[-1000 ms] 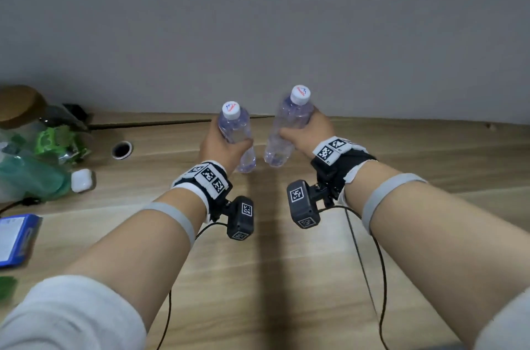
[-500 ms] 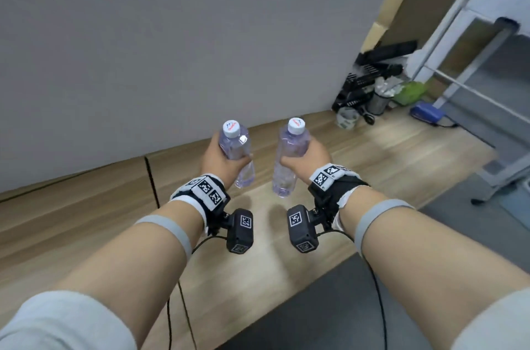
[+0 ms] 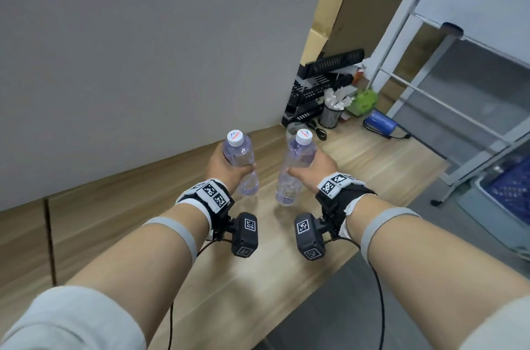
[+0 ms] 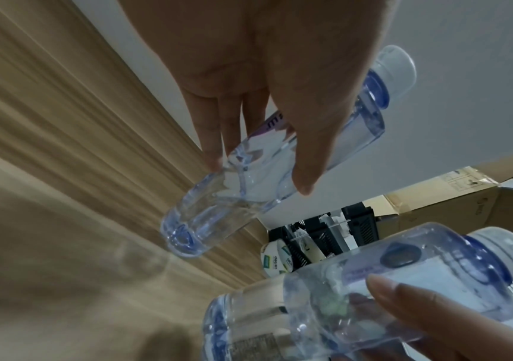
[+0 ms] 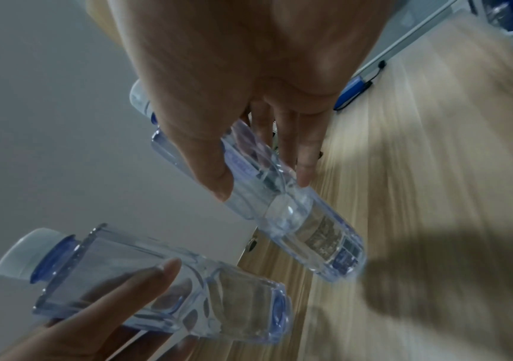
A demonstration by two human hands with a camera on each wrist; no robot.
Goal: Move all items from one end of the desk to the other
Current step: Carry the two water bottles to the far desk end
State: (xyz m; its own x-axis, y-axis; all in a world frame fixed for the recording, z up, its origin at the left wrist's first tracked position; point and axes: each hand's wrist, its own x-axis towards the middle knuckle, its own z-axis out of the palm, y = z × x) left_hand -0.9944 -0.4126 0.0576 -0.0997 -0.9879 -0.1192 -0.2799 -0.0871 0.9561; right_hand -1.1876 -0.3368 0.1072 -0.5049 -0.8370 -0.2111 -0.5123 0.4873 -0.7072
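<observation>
Two clear water bottles with white caps are held upright above the wooden desk. My left hand grips the left bottle round its middle; in the left wrist view the left hand has thumb and fingers wrapped round the left bottle. My right hand grips the right bottle, and the right wrist view shows the right hand curled round the right bottle. The bottles are side by side, a small gap apart, their bases just off the desk top.
At the desk's far right end stand a black file tray, a mesh pen cup, a green item and a blue object with a cable. Cardboard boxes and a white rack lie beyond. The desk's front edge runs on my right.
The view has swung right along the desk. Both hands have carried their bottles toward the right end; the left-end clutter is out of view and the file tray is closer.
</observation>
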